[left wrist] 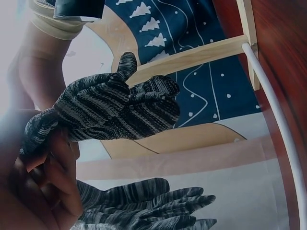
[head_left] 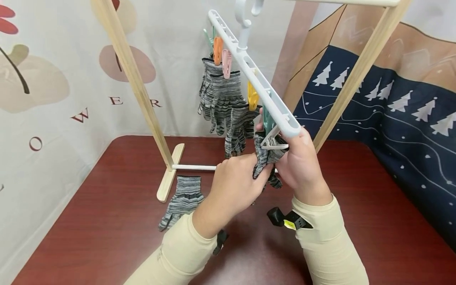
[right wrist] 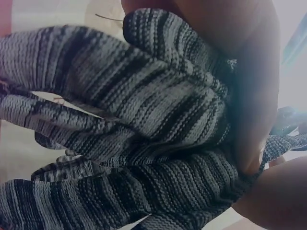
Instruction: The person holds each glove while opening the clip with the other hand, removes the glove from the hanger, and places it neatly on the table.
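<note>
A knitted grey-and-black striped glove (head_left: 261, 154) hangs at the near end of a white hanger bar (head_left: 265, 85). My left hand (head_left: 235, 178) pinches this glove below its cuff; in the left wrist view the glove's fingers (left wrist: 148, 112) stick out past the hand. My right hand (head_left: 301, 166) grips a clothespin under the bar's near end, thumb by the tip, fingertips behind the green clothespin (head_left: 268, 116). A white clothespin (head_left: 274, 144) overlaps the cuff; I cannot tell which clothespin is squeezed. Glove fabric (right wrist: 158, 100) fills most of the right wrist view.
Farther along the bar, striped gloves (head_left: 226, 93) hang beneath orange (head_left: 218, 50), pink (head_left: 227, 63) and yellow (head_left: 253, 96) clothespins. Another glove (head_left: 185, 198) lies on the dark red table (head_left: 124, 206) at left. A wooden stand (head_left: 137, 85) frames the bar, with a white rod (head_left: 194, 167) low across it.
</note>
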A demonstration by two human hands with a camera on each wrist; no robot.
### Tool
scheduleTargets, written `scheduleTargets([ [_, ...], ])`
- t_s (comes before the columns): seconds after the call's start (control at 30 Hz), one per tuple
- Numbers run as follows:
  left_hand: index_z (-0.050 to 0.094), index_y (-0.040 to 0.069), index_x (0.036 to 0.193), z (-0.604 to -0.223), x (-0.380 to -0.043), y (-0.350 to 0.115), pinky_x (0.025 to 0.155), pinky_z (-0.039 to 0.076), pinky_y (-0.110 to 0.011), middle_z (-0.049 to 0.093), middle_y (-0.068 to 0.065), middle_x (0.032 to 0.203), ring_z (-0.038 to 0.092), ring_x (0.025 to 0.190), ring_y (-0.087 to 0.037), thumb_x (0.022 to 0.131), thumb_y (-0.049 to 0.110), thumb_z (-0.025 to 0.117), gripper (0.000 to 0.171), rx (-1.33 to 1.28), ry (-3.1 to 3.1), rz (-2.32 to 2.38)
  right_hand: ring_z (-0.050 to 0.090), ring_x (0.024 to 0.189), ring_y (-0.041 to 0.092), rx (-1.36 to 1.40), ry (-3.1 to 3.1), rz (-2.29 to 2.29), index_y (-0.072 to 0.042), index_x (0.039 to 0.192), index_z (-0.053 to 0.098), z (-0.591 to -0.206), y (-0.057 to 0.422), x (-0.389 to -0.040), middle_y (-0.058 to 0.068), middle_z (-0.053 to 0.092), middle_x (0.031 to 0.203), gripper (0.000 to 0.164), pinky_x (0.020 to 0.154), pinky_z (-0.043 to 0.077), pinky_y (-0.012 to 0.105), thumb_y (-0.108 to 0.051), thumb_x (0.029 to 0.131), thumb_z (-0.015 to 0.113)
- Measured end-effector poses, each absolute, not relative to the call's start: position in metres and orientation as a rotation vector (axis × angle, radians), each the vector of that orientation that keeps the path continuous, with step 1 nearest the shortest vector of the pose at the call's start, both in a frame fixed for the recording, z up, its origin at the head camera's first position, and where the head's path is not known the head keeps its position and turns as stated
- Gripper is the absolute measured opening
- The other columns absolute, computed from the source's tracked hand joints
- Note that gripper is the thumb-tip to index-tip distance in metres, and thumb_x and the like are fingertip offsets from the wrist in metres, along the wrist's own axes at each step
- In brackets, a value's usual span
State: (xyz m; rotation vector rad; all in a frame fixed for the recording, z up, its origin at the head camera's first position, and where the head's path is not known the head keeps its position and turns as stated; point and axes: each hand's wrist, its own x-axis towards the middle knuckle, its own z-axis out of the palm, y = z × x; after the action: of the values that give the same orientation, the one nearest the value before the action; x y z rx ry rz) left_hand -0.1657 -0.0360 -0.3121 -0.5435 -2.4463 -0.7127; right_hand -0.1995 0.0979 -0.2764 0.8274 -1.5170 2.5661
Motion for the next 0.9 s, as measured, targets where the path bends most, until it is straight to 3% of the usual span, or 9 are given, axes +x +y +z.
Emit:
scheduleTargets([
  [0.1,0.058,0.019,0.067,-0.3120,-0.1658,-0.0353,0.049,0.046,-0.040,0.057,0.004,0.058,0.067,0.061,-0.025,0.092,0.036,0.069,0.033,-0.544,-2.433,-0.715,0.052,0.098,0.017,0.811,-1.561,2.502,-0.005,0.126,0.062,-0.2777,0.0978,-0.2008,0.004,0.065,0.100,0.044,0.082,0.044,0.023,-0.031,0.092,0.069],
  [0.17,0.058,0.019,0.067,-0.3113,-0.1656,-0.0347,0.048,0.045,-0.040,0.056,0.005,0.057,0.065,0.059,-0.025,0.092,0.036,0.069,0.032,-0.545,-2.428,-0.711,0.050,0.098,0.017,0.774,-1.605,2.438,-0.005,0.120,0.064,-0.2780,0.0974,-0.2011,0.004,0.066,0.097,0.033,0.080,0.042,0.025,-0.024,0.093,0.069],
  [0.27,0.058,0.019,0.066,-0.3108,-0.1654,-0.0338,0.047,0.044,-0.039,0.056,0.004,0.057,0.064,0.057,-0.025,0.091,0.036,0.069,0.033,-0.541,-2.427,-0.705,0.050,0.102,0.020,0.703,-1.643,2.373,-0.009,0.110,0.067,-0.2770,0.0962,-0.2014,0.003,0.067,0.094,0.017,0.082,0.041,0.028,-0.002,0.096,0.060],
  [0.33,0.058,0.018,0.065,-0.3111,-0.1653,-0.0338,0.047,0.044,-0.040,0.057,0.004,0.057,0.064,0.057,-0.026,0.091,0.037,0.069,0.034,-0.536,-2.427,-0.696,0.050,0.106,0.023,0.677,-1.644,2.344,-0.013,0.102,0.068,-0.2760,0.0953,-0.2024,0.003,0.067,0.092,0.030,0.085,0.041,0.031,0.010,0.094,0.049],
  [0.4,0.056,0.018,0.063,-0.3112,-0.1651,-0.0341,0.046,0.044,-0.040,0.056,0.004,0.056,0.064,0.057,-0.026,0.091,0.037,0.069,0.036,-0.536,-2.425,-0.691,0.051,0.105,0.024,0.677,-1.636,2.322,-0.013,0.101,0.069,-0.2756,0.0947,-0.2029,0.004,0.067,0.091,0.032,0.085,0.041,0.032,0.011,0.094,0.049],
  [0.53,0.055,0.019,0.062,-0.3106,-0.1650,-0.0358,0.046,0.043,-0.040,0.055,0.004,0.056,0.064,0.056,-0.026,0.091,0.037,0.068,0.037,-0.544,-2.423,-0.695,0.053,0.104,0.026,0.701,-1.620,2.291,-0.009,0.106,0.068,-0.2757,0.0941,-0.2036,0.006,0.067,0.092,0.028,0.088,0.041,0.033,0.010,0.095,0.051],
  [0.77,0.054,0.018,0.063,-0.3110,-0.1656,-0.0380,0.045,0.041,-0.037,0.052,0.004,0.055,0.060,0.052,-0.024,0.092,0.037,0.068,0.037,-0.551,-2.436,-0.690,0.059,0.100,0.024,0.705,-1.608,2.359,0.001,0.129,0.061,-0.2756,0.0939,-0.2013,0.008,0.068,0.108,0.032,0.101,0.040,0.037,0.002,0.100,0.047],
  [0.9,0.062,0.019,0.070,-0.3108,-0.1661,-0.0384,0.046,0.043,-0.038,0.057,0.004,0.057,0.063,0.055,-0.024,0.093,0.037,0.067,0.029,-0.565,-2.435,-0.699,0.061,0.096,0.021,0.678,-1.570,2.410,0.001,0.134,0.057,-0.2757,0.0933,-0.1997,0.008,0.068,0.107,0.034,0.099,0.043,0.032,0.000,0.101,0.048],
])
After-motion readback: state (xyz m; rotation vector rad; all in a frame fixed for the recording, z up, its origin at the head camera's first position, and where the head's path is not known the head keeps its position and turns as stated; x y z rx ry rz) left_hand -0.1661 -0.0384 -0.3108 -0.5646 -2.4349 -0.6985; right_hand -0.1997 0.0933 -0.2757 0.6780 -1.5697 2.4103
